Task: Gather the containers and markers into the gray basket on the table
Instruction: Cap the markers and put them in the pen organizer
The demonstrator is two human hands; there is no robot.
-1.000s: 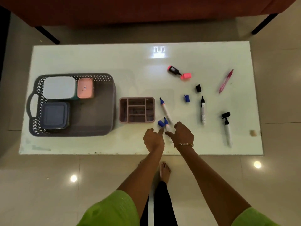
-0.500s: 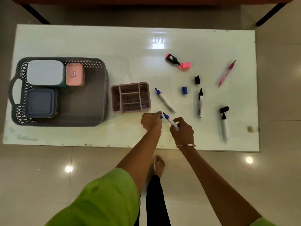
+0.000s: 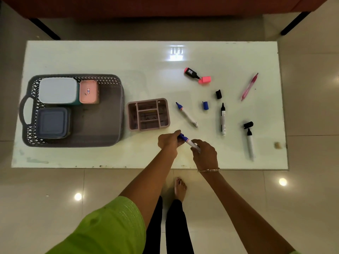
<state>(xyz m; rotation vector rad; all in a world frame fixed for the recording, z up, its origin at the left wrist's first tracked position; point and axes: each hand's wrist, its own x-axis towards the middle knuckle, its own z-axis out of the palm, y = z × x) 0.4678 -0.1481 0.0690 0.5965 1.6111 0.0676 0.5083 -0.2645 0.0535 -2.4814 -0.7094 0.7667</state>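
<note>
The gray basket point(image 3: 110, 110) sits at the table's left and holds a white-lidded container point(image 3: 57, 90), a pink one point(image 3: 88, 91) and a blue-gray one point(image 3: 52, 122). Over the table's front edge my right hand point(image 3: 204, 153) grips the barrel of a blue marker point(image 3: 187, 141). My left hand point(image 3: 169, 141) is closed on the marker's blue cap end. A pink divided organizer point(image 3: 148, 114) stands just right of the basket. Loose on the table lie a second blue marker point(image 3: 186, 114), a blue cap point(image 3: 205, 105), two black markers point(image 3: 223, 119) point(image 3: 250, 143), two black caps point(image 3: 218, 94) point(image 3: 248, 124), a pink highlighter point(image 3: 191, 73) with its cap point(image 3: 205, 79), and a pink pen point(image 3: 249, 86).
The white table point(image 3: 110, 57) ends at a front edge just below my hands. Beyond its far edge stands dark red furniture on black legs point(image 3: 44, 28). A small tan object point(image 3: 277, 145) lies near the right front corner. My bare foot point(image 3: 180, 187) is on the tiled floor.
My hands lifted the blue marker and its cap off the table. The cap in my left hand has come together with the marker tip held by my right.
</note>
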